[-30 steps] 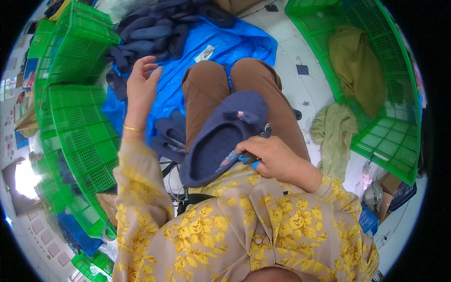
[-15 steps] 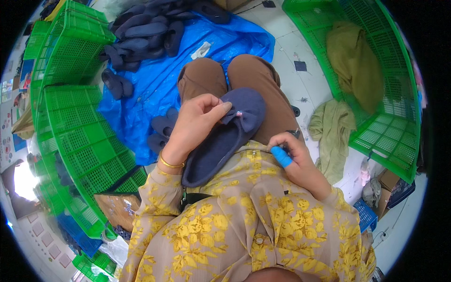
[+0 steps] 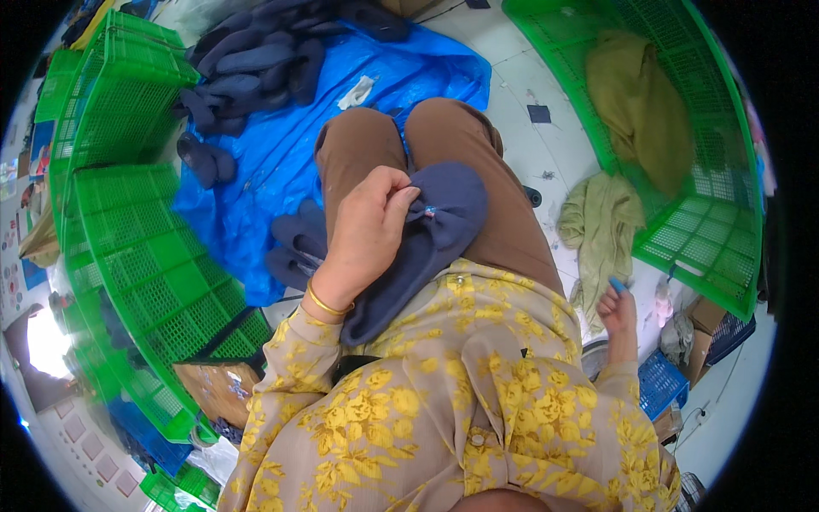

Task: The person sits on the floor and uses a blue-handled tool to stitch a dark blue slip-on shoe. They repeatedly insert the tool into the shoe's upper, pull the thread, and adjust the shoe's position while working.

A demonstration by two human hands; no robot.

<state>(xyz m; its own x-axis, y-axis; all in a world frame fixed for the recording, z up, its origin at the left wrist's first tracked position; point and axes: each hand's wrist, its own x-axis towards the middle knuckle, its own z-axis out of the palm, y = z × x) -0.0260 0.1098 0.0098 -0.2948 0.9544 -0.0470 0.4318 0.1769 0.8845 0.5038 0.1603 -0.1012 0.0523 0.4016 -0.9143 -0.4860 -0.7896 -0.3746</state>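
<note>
A navy fabric slipper [image 3: 461, 192] lies on my lap, its toe pointing away from me. A bow with a small shiny bead [image 3: 430, 212] sits across its upper. My left hand [image 3: 368, 224] pinches the edge of the bow between thumb and fingers, and its wrist covers part of the slipper's opening. Far out to the right, away from the slipper, my right hand [image 3: 618, 309] is closed with curled fingers. A blue wrap covers its thumb. Whatever those fingers hold is too small to make out.
More navy slippers lie piled on a blue plastic sheet [image 3: 256, 188] at the far left, and a few rest by my left knee. Green crates [image 3: 141, 247] line the left side. Another green crate [image 3: 708, 247] with olive cloth stands at the right, a pale green cloth [image 3: 601, 222] beside it.
My right hand has swung from beside my lap outward to the right, away from the slipper. My left hand still pinches the bow, with its back turned more upward.
</note>
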